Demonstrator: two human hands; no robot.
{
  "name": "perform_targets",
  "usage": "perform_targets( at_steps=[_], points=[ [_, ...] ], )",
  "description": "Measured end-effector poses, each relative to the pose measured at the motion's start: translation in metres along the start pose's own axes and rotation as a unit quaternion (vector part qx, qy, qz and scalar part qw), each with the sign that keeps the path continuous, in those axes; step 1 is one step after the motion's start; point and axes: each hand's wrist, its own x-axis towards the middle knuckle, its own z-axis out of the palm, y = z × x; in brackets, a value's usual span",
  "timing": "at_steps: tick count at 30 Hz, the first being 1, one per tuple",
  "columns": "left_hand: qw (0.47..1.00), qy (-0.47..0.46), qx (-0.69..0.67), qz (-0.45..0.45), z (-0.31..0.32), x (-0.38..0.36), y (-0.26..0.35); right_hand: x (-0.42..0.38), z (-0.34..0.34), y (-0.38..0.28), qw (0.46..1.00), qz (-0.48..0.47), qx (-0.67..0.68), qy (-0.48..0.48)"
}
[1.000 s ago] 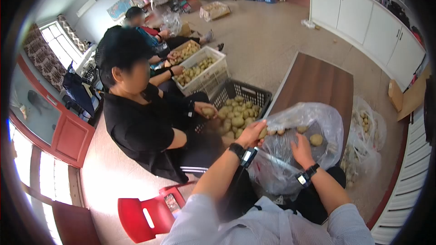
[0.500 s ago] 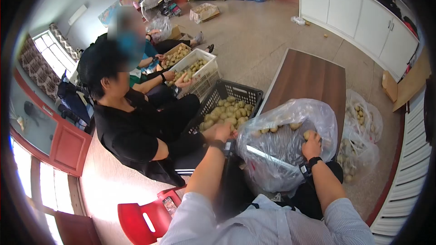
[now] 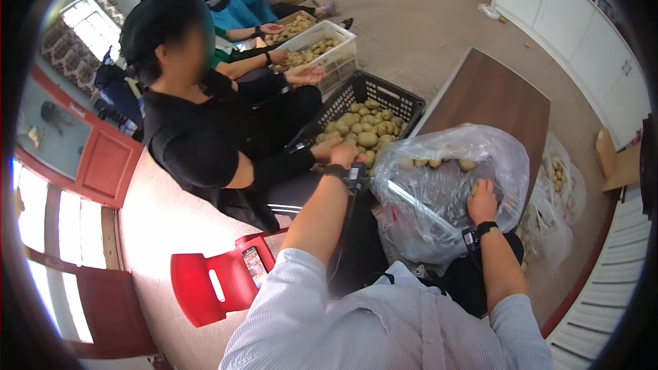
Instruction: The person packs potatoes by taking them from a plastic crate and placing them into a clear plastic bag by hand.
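Observation:
My left hand (image 3: 345, 155) reaches over the near end of a black plastic crate (image 3: 411, 104) of potatoes (image 3: 368, 140). Its fingertips are curled down among the potatoes and partly hidden, so I cannot see if they grip one. My right hand (image 3: 483, 201) is inside the mouth of a large clear plastic bag (image 3: 418, 223), closed round a potato (image 3: 475, 188) that shows at its fingers. A few more potatoes (image 3: 434, 163) lie along the far side of the bag. The bag stands against the near end of a brown tabletop (image 3: 483, 96).
A person in black (image 3: 205, 144) sits close on my left, one hand beside mine at the crate. Beyond are a white crate (image 3: 349, 44) of potatoes and other people. Filled clear bags (image 3: 558, 199) stand right; a red chair (image 3: 236, 291) holds a phone (image 3: 254, 265).
The view has tilted, shifting the scene. The neighbouring person's far hand held a potato and now shows an open palm. My hands stay at the crate and in the bag.

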Motion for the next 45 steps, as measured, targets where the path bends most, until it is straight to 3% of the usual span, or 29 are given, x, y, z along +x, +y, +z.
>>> perform_targets(
  at_steps=[2, 4, 6, 8, 13, 15, 17, 18, 19, 20, 21, 23, 25, 27, 28, 31, 32, 34, 35, 37, 38, 39, 40, 42, 45],
  points=[
    [0.998, 0.034, -0.018, 0.048, -0.005, -0.002, -0.008, -0.005, 0.005, 0.002, 1.0, -0.001, 0.0, -0.003],
    [0.994, -0.052, 0.035, -0.084, -0.035, -0.007, 0.021, -0.009, 0.006, 0.002, 0.999, -0.031, 0.002, 0.009],
    [0.994, -0.037, 0.031, -0.096, -0.039, -0.007, 0.028, -0.012, 0.005, 0.002, 1.0, -0.029, 0.006, 0.001],
    [0.986, -0.019, 0.017, -0.167, -0.039, -0.009, 0.032, -0.01, 0.006, 0.0, 0.999, -0.033, 0.013, -0.006],
    [0.986, -0.022, 0.07, -0.148, -0.006, -0.005, 0.001, -0.01, 0.007, -0.002, 0.996, -0.012, 0.076, -0.048],
    [0.999, -0.019, 0.028, -0.027, 0.02, 0.004, -0.013, -0.006, 0.023, 0.006, 0.993, -0.017, 0.105, -0.042],
    [0.988, -0.05, -0.113, -0.089, -0.008, 0.001, 0.013, -0.006, 0.03, 0.015, 0.988, -0.006, 0.153, -0.033],
    [0.924, -0.064, -0.322, -0.196, -0.014, 0.002, 0.023, -0.007, 0.031, 0.01, 0.985, 0.013, 0.172, -0.028],
    [0.761, -0.048, -0.559, -0.326, -0.025, 0.008, 0.036, -0.006, 0.041, 0.013, 0.982, -0.013, 0.187, -0.004],
    [0.627, -0.023, -0.673, -0.391, -0.034, 0.011, 0.05, -0.005, 0.05, 0.017, 0.979, -0.039, 0.199, 0.02],
    [0.55, -0.02, -0.722, -0.42, -0.041, 0.014, 0.06, -0.003, 0.048, 0.016, 0.972, -0.018, 0.234, 0.005],
    [0.59, -0.041, -0.721, -0.363, -0.03, 0.016, 0.072, -0.004, 0.046, 0.003, 0.953, 0.022, 0.301, -0.003],
    [0.604, -0.064, -0.718, -0.341, -0.057, 0.011, 0.105, -0.003, 0.042, -0.013, 0.942, 0.047, 0.332, 0.007],
    [0.618, -0.077, -0.712, -0.323, -0.07, 0.009, 0.127, -0.003, 0.031, -0.029, 0.831, 0.131, 0.516, -0.164],
    [0.632, -0.107, -0.705, -0.302, -0.069, 0.009, 0.134, -0.005, 0.027, -0.036, 0.83, 0.133, 0.518, -0.162],
    [0.686, -0.226, -0.661, -0.202, -0.077, 0.008, 0.157, -0.011, -0.025, -0.095, 0.718, 0.093, 0.642, -0.254],
    [0.641, -0.215, -0.7, -0.23, -0.075, 0.002, 0.161, -0.011, -0.027, -0.107, 0.72, 0.092, 0.634, -0.267],
    [0.884, -0.228, -0.405, 0.059, -0.078, 0.002, 0.17, -0.011, -0.04, -0.125, 0.728, 0.005, 0.63, -0.269],
    [0.937, -0.162, -0.254, 0.177, -0.079, 0.002, 0.174, -0.01, -0.038, -0.131, 0.748, -0.012, 0.616, -0.246],
    [0.809, -0.277, -0.511, 0.088, -0.082, 0.004, 0.184, -0.001, -0.037, -0.136, 0.773, -0.083, 0.587, -0.226],
    [0.724, -0.318, -0.612, 0.027, -0.087, 0.007, 0.19, -0.003, -0.043, -0.134, 0.822, -0.089, 0.534, -0.177],
    [0.582, -0.421, -0.684, -0.127, -0.094, 0.011, 0.194, -0.004, -0.048, -0.134, 0.864, -0.098, 0.476, -0.13],
    [0.586, -0.416, -0.685, -0.12, -0.094, 0.012, 0.195, 0.0, -0.035, -0.127, 0.878, -0.111, 0.452, -0.108],
    [0.623, -0.337, -0.678, -0.197, -0.084, 0.007, 0.184, 0.003, -0.03, -0.114, 0.907, -0.1, 0.405, -0.049],
    [0.619, -0.267, -0.703, -0.226, -0.086, 0.012, 0.176, 0.01, -0.005, -0.062, 0.961, -0.062, 0.264, 0.054]
  ],
)
